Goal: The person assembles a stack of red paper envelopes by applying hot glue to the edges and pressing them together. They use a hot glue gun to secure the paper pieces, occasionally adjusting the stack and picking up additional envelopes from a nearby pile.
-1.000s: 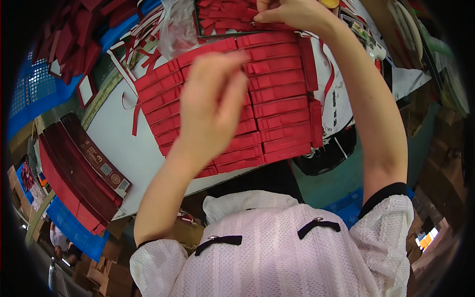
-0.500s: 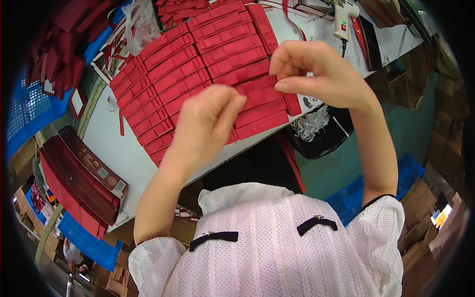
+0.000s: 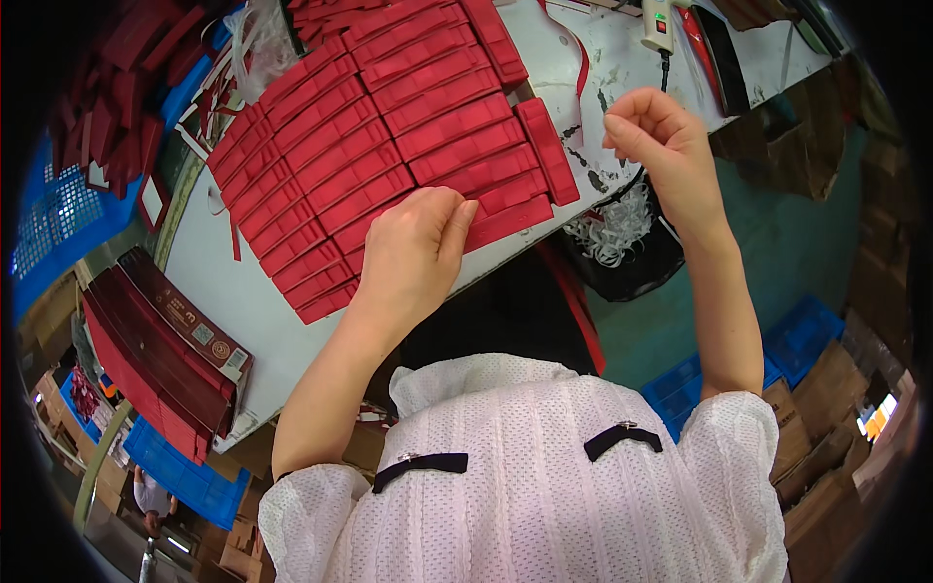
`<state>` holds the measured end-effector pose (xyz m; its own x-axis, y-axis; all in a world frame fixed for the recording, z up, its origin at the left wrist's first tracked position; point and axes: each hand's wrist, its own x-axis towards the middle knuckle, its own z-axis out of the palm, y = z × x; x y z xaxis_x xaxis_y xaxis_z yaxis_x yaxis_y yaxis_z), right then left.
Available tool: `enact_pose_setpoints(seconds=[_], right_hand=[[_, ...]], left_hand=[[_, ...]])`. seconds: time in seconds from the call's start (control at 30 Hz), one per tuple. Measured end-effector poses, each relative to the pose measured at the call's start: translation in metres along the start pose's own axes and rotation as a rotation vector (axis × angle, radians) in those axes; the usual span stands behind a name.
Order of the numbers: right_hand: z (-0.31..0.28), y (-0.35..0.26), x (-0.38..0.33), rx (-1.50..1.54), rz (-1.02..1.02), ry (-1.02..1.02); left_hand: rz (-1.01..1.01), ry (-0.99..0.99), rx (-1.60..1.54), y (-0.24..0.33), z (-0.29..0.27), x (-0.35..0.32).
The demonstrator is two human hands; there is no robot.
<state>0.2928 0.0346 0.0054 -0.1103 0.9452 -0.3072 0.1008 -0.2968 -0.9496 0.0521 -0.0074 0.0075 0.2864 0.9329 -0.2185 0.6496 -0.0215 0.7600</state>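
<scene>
Rows of flat red boxes with ribbon bands (image 3: 330, 146) lie side by side on the white table. My left hand (image 3: 413, 248) is closed over the near edge of these rows, thumb pressed against the curled fingers. Whatever it may grip is hidden. Off to the right, my right hand (image 3: 666, 146) hangs in the air with thumb and fingertips pinched together. It is nearest to a black bag (image 3: 637, 277) of curly white strips (image 3: 617, 228) below the table edge. Anything in that pinch is too small to make out.
A red ribbon (image 3: 583, 68), a glue gun (image 3: 658, 29) and a dark phone-like slab (image 3: 721, 63) are at the far right. Long dark-red boxes (image 3: 160, 340) stand at the left corner. More red boxes (image 3: 117, 107) fill a blue crate (image 3: 58, 223).
My right hand has moved right, off the red boxes and toward the bag of strips. My left hand stays closed near the front rows, slightly lower. The whole view has shifted a little.
</scene>
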Motion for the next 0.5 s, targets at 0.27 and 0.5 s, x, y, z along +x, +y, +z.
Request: enact_pose_setpoints(seconds=[0.27,0.5], right_hand=[[0.035,0.005,-0.012,-0.394,0.003,-0.063],[0.044,0.001,-0.006,-0.633,-0.065,-0.043]], left_hand=[[0.008,0.018,0.063,0.000,0.003,0.002],[0.021,0.044,-0.017,0.001,-0.001,-0.003]])
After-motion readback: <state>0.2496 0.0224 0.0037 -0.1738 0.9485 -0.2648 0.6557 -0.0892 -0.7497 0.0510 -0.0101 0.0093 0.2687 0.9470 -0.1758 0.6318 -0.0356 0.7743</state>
